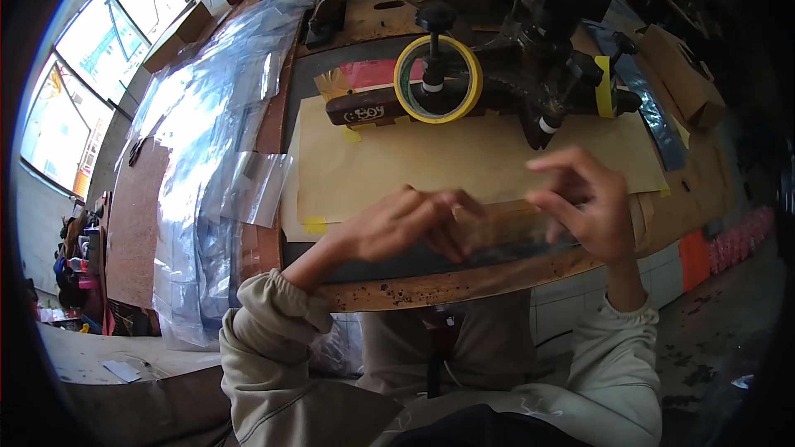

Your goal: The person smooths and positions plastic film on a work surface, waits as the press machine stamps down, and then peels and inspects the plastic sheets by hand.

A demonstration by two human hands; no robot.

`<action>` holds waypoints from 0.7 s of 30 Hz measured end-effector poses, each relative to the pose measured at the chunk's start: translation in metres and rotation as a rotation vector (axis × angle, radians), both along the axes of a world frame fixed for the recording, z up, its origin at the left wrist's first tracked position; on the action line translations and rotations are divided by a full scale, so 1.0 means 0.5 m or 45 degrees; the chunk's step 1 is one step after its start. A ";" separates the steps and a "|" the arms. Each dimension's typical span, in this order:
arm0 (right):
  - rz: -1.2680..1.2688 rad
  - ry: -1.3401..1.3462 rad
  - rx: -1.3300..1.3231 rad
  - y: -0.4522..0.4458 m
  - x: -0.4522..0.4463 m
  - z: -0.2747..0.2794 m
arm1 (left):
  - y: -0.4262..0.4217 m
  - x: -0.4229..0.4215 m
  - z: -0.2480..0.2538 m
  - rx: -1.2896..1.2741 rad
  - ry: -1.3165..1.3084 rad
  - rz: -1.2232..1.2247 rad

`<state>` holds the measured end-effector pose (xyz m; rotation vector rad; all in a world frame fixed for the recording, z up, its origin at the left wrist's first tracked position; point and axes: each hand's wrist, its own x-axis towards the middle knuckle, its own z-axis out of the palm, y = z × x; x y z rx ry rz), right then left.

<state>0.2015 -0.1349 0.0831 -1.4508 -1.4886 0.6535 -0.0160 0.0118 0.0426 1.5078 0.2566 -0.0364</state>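
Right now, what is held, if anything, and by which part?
Cannot be told: between the left hand and right hand is only a see-through blur, perhaps plastic film, with no clear grip point.

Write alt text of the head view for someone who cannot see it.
A person's left hand and right hand are held apart at a workbench with a tan sheet; whether they grip anything is too blurred to tell. Beyond is a yellow tape roll by a dark bar; clear plastic lies at left.

Workshop: machine (515, 79) on worn workbench (414, 290)
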 end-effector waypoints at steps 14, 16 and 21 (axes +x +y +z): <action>-0.032 -1.222 0.513 0.100 -0.033 -0.149 | -0.033 0.009 -0.054 1.917 0.084 0.570; -0.014 -1.250 0.521 0.107 -0.028 -0.153 | -0.041 0.011 -0.056 2.011 0.122 0.573; 0.026 -1.202 0.494 0.108 -0.025 -0.164 | -0.053 0.017 -0.070 2.146 0.171 0.565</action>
